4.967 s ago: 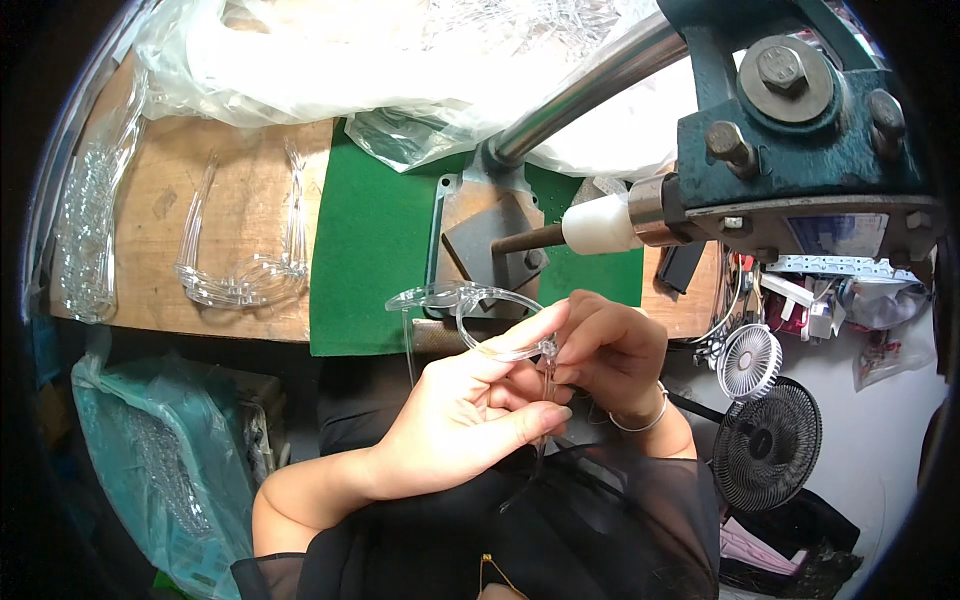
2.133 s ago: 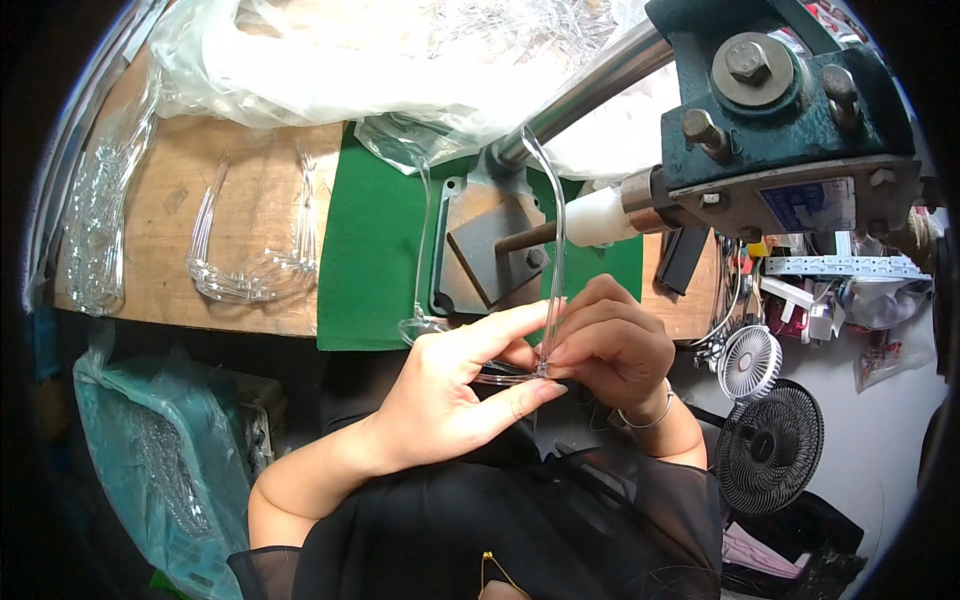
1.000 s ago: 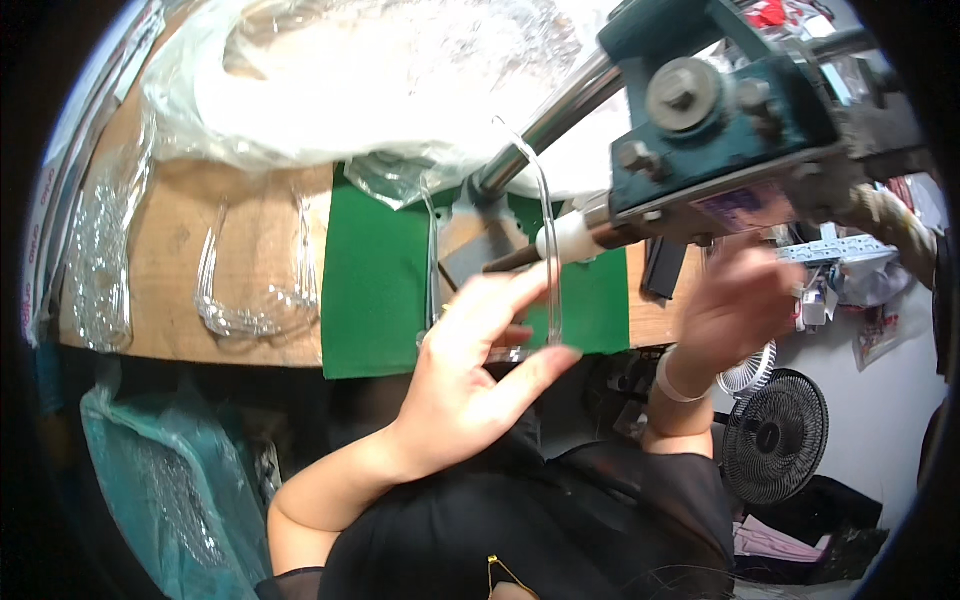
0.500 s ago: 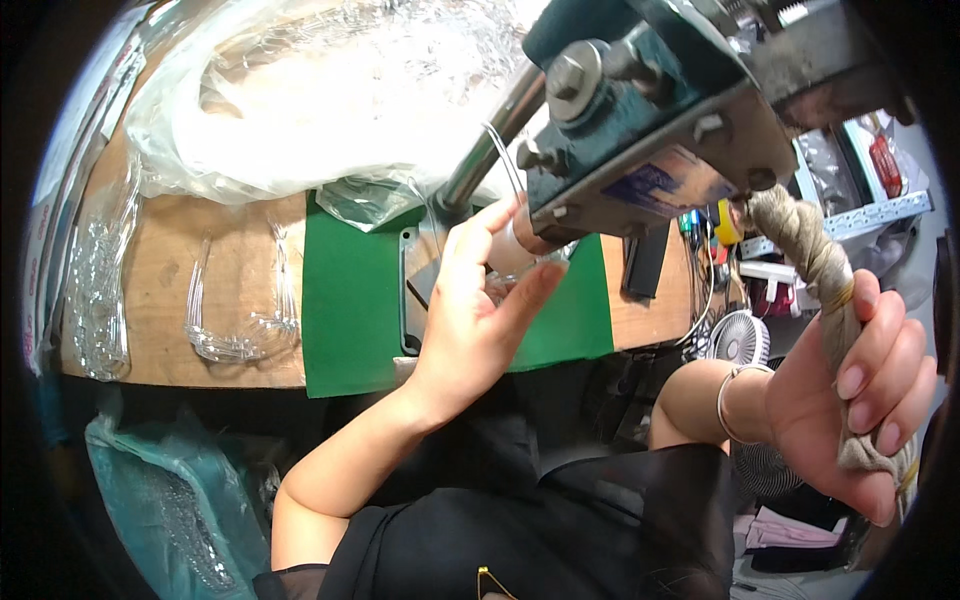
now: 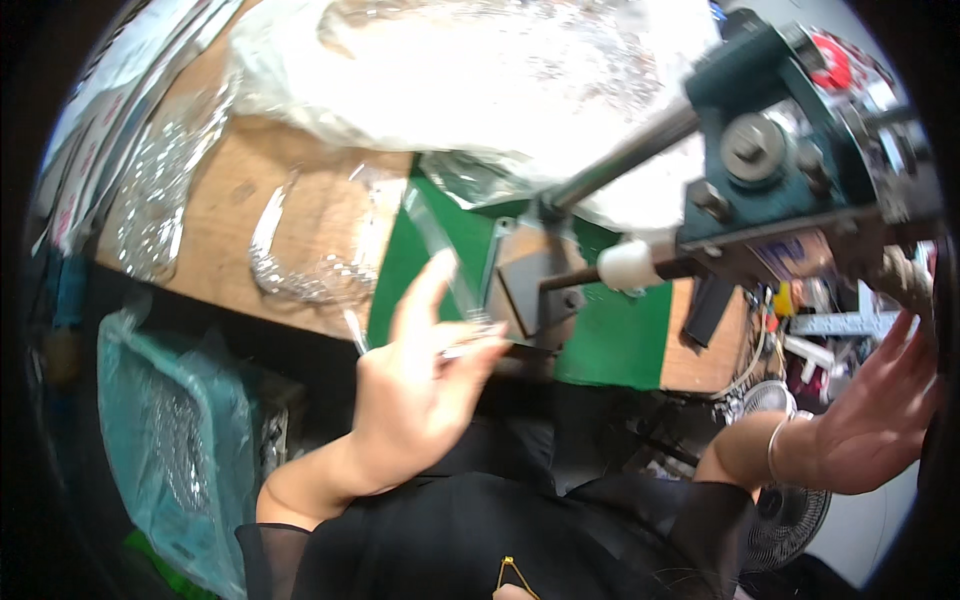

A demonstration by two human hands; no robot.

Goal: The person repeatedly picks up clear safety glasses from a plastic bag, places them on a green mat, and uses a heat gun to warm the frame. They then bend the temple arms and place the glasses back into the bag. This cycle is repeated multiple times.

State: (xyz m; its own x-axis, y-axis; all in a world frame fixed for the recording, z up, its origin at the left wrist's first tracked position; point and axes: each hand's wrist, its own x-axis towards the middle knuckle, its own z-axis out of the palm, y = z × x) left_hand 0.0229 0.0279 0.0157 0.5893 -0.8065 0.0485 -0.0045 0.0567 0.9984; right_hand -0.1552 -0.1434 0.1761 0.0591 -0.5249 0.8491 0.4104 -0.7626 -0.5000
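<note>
My left hand has its thumb and fingers pinched on a thin, shiny wire piece, blurred by motion, in front of the press. The hand is apart from the arbor press, a dark green machine with a steel column and a white cylindrical tip on its horizontal rod. At the far right, my right hand is open, fingers stretched up beside the cloth-wrapped handle. Its fingertips are near the handle's lower end; whether they touch it is unclear.
A green mat lies under the press on the wooden table. Bundles of shiny wire pieces lie left of the mat. A large clear plastic bag fills the back. A teal plastic-lined bin stands below left; a white fan is at right.
My left hand has drawn back from the press tip toward me with the wire piece. My right hand has loosened from the wrapped handle, which has risen. The view has shifted.
</note>
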